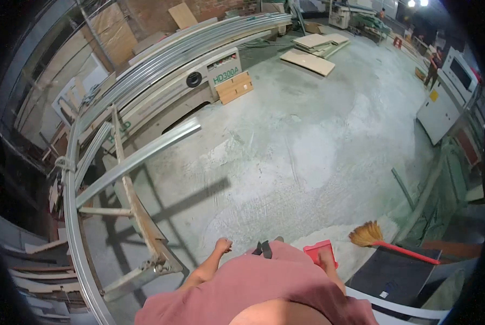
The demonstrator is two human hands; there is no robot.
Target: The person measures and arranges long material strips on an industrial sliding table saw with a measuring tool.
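My left hand (224, 245) hangs beside my body on the left, its fingers curled in, with nothing visible in them. On the other side, my right hand (326, 259) is closed at a red dustpan (311, 250), which it carries low beside my hip; the fingers are partly hidden. A straw broom (366, 234) with a red handle lies to the right, its handle across a dark board (386, 276).
A ladder-like wooden frame (126, 184) with metal channels (145, 154) stands at left. Behind it is a long machine (177, 92) marked HD300A. Panels (307, 60) lie on the dusty floor (285, 146). A control cabinet (443, 111) and a person (433, 65) are at right.
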